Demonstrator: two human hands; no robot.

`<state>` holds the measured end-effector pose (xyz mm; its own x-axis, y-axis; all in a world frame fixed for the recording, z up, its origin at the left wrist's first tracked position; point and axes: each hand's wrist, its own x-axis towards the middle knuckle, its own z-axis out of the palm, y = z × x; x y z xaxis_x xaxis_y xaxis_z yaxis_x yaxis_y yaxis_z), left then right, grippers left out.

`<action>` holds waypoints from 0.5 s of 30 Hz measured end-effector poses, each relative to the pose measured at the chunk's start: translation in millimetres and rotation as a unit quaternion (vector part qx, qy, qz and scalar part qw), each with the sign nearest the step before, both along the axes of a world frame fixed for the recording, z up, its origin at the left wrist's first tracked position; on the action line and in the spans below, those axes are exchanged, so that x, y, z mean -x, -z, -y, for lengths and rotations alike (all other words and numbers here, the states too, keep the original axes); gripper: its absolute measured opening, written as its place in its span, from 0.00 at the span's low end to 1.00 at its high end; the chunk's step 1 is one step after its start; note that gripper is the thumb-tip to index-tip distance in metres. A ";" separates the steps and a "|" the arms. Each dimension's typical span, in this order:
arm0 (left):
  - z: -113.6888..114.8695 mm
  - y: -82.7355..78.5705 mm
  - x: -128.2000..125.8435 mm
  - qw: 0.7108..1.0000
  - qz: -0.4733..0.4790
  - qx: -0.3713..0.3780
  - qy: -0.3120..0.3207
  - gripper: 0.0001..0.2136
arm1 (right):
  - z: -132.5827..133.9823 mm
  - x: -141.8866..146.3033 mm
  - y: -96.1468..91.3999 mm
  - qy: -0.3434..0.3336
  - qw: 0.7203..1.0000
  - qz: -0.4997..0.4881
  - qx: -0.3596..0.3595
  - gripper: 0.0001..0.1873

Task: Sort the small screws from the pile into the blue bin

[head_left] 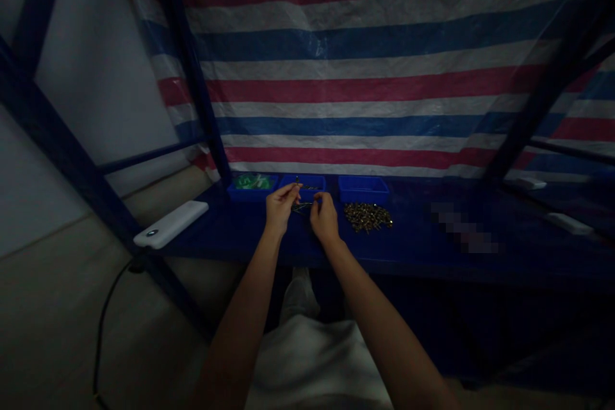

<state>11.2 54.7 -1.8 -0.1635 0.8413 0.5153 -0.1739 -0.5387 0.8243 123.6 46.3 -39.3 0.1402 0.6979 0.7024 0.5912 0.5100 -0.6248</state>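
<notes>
My left hand point(282, 206) is pinched, with a small dark metal piece point(296, 180) sticking up from its fingertips. Just to its right, my right hand point(325, 216) has its fingers curled closed; what they hold, if anything, is too small and dark to make out. Between and below the hands, several thin metal pieces point(302, 207) lie on the blue table. Behind them stands a blue tray point(311, 179) with a few thin dark pieces inside, partly hidden by my left hand. Right of my right hand is a heap of small brass-coloured metal parts point(368, 216).
A blue tray point(231, 195) with green and clear small parts stands at the back left, another blue tray point(364, 189) at the back right. A white oblong device point(172, 224) lies at the table's left end. Blue posts point(189, 64) and striped sheeting point(336, 90) enclose the table.
</notes>
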 end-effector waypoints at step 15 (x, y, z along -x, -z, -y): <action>15.2 5.6 4.2 0.991 0.128 0.012 0.041 0.11 | 0.1 0.4 1.5 0.001 1.000 -0.007 0.007 0.11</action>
<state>7.1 39.6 -7.4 -0.2164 0.8688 0.4453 -0.4208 -0.4946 0.7605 123.2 46.2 -40.8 0.1518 0.7073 0.6905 0.5829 0.5001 -0.6404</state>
